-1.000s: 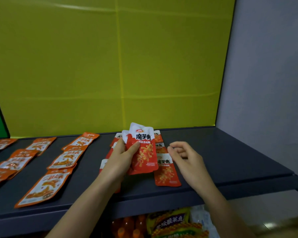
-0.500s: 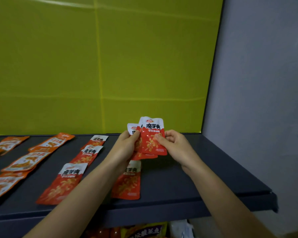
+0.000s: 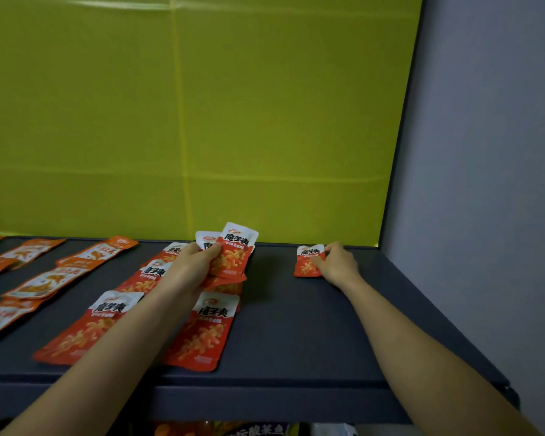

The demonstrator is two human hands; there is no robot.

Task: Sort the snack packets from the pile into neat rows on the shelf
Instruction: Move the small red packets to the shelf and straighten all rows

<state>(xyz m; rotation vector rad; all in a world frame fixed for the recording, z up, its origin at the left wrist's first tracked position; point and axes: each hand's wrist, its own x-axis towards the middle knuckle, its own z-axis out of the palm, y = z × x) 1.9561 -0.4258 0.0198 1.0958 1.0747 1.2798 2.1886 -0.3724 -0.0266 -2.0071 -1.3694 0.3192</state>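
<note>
My left hand [image 3: 193,266] grips a small stack of red-and-white snack packets [image 3: 233,254] held upright over the middle of the dark shelf [image 3: 296,325]. My right hand [image 3: 339,263] rests with its fingers on a single red packet [image 3: 307,261] lying flat at the back right of the shelf. More red packets lie flat in two rows: one [image 3: 203,332] below my left hand, another [image 3: 90,328] to its left, and one [image 3: 150,273] farther back. My left forearm hides part of these rows.
Orange packets [image 3: 49,280] lie in rows on the left part of the shelf. A yellow-green back panel [image 3: 202,121] closes the rear, and a grey wall [image 3: 485,184] stands at the right. Packaged goods [image 3: 255,429] show on the level beneath the shelf's front edge.
My right hand took one red packet from the stack and carried it right, setting it flat at the back right of the shelf. My left hand still holds the stack.
</note>
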